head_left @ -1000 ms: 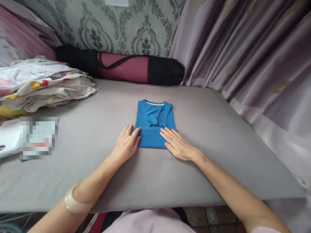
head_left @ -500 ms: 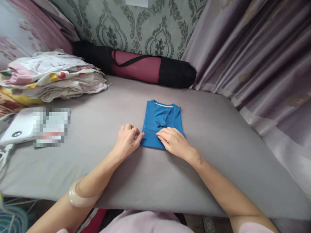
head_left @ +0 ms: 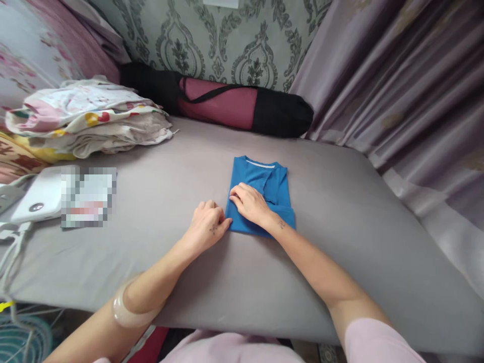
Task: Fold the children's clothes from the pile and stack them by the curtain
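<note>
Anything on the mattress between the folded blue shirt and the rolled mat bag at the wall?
Nothing: in the head view only bare grey mattress lies between the folded blue shirt and the mat bag.

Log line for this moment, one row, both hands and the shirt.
left hand: fingertips at near-left corner of blue shirt | right hand: flat on shirt's left side | shirt: folded on grey surface

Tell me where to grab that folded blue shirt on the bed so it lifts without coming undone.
Take the folded blue shirt by its near folded edge, from the near side, fingers slid under and thumbs on top. The layers stack flat there. The left hand touches that near-left corner; the right hand lies flat on top.
</note>
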Available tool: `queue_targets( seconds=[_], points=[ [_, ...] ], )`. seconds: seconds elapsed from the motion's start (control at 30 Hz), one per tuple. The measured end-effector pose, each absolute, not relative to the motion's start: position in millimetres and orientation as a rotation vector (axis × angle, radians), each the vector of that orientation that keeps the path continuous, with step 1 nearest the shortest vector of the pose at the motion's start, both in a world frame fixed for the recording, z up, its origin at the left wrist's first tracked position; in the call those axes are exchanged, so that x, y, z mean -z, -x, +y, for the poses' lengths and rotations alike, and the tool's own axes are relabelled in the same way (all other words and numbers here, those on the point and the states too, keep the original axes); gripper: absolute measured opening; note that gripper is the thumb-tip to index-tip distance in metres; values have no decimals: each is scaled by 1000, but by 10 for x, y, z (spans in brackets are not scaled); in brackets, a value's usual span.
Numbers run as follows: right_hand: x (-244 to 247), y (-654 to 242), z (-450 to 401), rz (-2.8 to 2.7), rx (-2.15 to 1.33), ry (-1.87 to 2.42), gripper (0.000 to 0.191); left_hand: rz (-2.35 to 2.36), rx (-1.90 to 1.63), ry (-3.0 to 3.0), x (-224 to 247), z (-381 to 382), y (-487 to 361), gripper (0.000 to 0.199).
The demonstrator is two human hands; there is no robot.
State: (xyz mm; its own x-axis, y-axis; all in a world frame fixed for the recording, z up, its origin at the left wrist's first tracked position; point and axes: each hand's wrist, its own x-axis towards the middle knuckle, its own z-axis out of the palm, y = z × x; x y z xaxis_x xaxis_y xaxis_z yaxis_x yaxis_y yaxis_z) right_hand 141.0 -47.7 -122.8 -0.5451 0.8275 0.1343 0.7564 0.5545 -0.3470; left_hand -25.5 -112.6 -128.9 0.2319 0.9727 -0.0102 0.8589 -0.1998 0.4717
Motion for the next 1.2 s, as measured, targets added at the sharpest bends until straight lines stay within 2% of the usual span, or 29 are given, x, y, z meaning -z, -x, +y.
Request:
queue_targets(
  seconds=[0.23, 0.47, 0.6, 0.73, 0.9, 1.1, 1.2],
  points=[
    [1341, -1362, -513, -2531, -182, 1377, 23, 1698, -278, -2086, 1171, -1116, 242, 27],
    [1116, -1569, -684, -2691, -217, 1218, 33, 1652, -284, -2125, 1184, -1097, 350, 24],
    [1087, -1613, -798, -2755, -178, 1076, 42, 1674, -365, -2137, 1164, -1083, 383, 24],
    [1275, -1521, -793, -2815, -275, 1022, 52, 1775, -507, -2061, 1091, -1068, 357, 24],
    [1416, -1463, -755, -2821, -349, 1024, 54, 1777, -606, -2076, 1085, -1075, 299, 25],
    [1201, -1642, -881, -2719, -362, 1060, 56, 1700, -732, -2189, 1157, -1098, 241, 27],
    [1099, -1891, -959, -2579, -302, 1230, 57, 1586, -780, -2283, 1194, -1097, 223, 26]
  ],
)
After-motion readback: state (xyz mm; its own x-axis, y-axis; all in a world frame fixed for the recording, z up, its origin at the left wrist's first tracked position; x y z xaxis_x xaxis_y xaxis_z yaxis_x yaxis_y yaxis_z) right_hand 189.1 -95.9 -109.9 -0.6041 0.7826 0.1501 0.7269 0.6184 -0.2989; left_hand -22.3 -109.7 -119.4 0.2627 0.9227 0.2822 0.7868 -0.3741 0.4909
